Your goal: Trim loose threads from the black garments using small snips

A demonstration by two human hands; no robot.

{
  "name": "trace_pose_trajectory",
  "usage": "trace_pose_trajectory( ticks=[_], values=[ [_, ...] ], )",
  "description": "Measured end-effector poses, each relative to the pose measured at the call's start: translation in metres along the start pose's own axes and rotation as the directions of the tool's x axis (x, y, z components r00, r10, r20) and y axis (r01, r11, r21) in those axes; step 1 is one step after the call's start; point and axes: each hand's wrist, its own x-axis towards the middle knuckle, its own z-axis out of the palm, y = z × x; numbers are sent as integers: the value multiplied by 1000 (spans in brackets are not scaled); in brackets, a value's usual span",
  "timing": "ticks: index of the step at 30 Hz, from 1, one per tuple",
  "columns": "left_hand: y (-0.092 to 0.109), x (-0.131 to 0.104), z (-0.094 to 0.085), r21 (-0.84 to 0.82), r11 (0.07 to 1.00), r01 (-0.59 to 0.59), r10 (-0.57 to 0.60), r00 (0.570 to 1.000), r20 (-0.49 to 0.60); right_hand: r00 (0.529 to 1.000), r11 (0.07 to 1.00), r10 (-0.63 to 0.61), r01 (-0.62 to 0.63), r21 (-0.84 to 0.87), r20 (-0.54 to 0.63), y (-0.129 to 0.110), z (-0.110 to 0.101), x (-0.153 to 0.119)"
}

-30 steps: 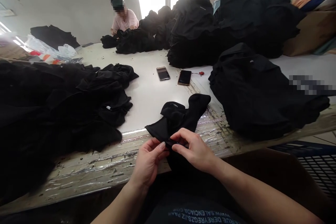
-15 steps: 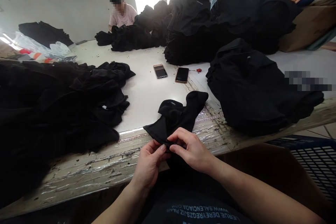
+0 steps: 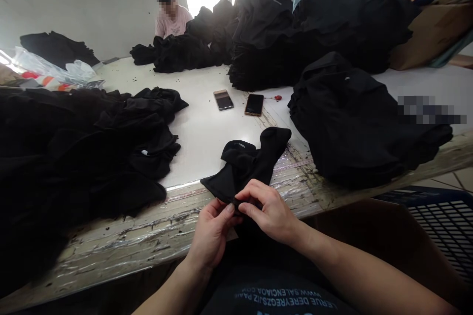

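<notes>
A black garment (image 3: 246, 167) lies partly on the table and hangs over its front edge toward me. Small light lettering shows on a folded-up part of it. My left hand (image 3: 214, 226) pinches the cloth near the edge, thumb on top. Close beside it, my right hand (image 3: 264, 209) is closed on the same cloth, thumb and fingertips together. The fingertips of both hands nearly meet. Whether anything small is between them is too dark to make out.
Black garments are heaped at the left (image 3: 92, 157) and stacked at the right (image 3: 362, 128). Taller black stacks (image 3: 273, 34) stand behind two phones (image 3: 223, 100). A co-worker (image 3: 172, 19) sits at the far side. A blue plastic crate (image 3: 439, 221) stands below the table's right edge.
The view has shifted very slightly. Both hands keep their grip on the black garment with only a tiny finger movement. The co-worker's head and arms have moved a little.
</notes>
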Motion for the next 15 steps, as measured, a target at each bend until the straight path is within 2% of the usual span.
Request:
trace_pose_trajectory(
  ticks=[8,15],
  values=[
    [0,0,0,-8,1000,-14,14,1000,-11,998,998,63,-63,4,15,3,0,0],
    [-1,0,1,8,1000,-10,10,1000,-7,999,999,34,-34,-5,7,3,2,0]
  ],
)
